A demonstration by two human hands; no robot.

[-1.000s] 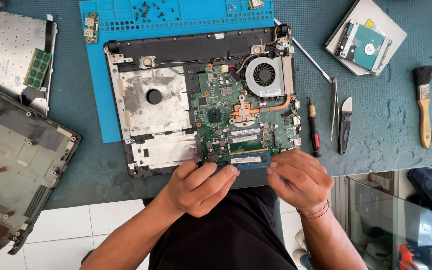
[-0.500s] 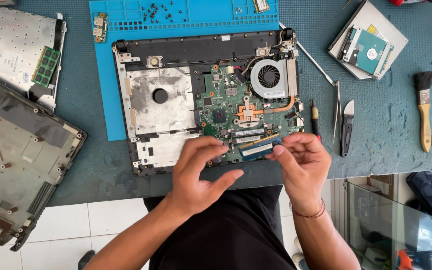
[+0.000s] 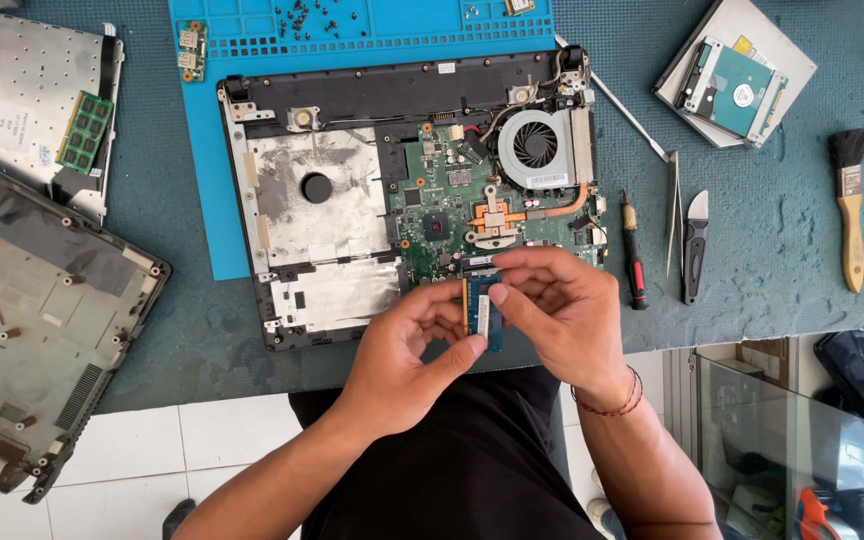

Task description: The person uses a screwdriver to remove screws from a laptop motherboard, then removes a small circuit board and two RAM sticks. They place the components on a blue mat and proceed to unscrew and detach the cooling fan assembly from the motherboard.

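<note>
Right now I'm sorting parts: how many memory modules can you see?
2: one memory module held between both hands above the open laptop; another on the grey panel, top left.

The memory module is a small, flat, rectangular circuit board, blue-green, with a white label on its face and a gold strip of contacts along its left long edge. It stands on end, long side vertical, lifted clear of the opened laptop base and pinched between the fingertips of both hands. The left hand grips it from the left and below, the right hand from the right. It hangs over the worktop's near edge, about midway along.
</note>
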